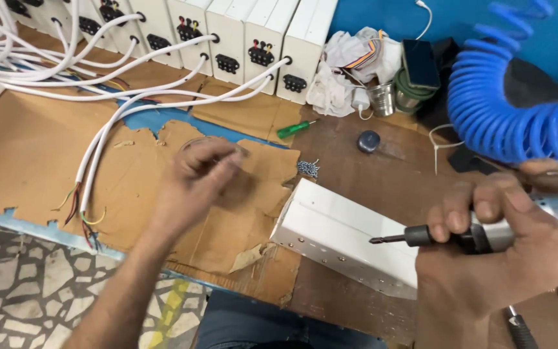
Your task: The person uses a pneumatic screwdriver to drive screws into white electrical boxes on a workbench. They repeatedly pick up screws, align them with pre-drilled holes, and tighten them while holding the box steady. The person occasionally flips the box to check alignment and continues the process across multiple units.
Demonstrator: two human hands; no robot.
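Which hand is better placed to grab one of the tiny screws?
Probably the left hand. It hovers with fingers pinched over the cardboard, nearer to the screw pile. The right hand is full, gripping the power screwdriver over the white box.

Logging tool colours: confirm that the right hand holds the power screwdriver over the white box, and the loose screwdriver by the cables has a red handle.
Wrong on colour. The head view shows the loose screwdriver has a green handle. The right hand does hold the power screwdriver over the white box.
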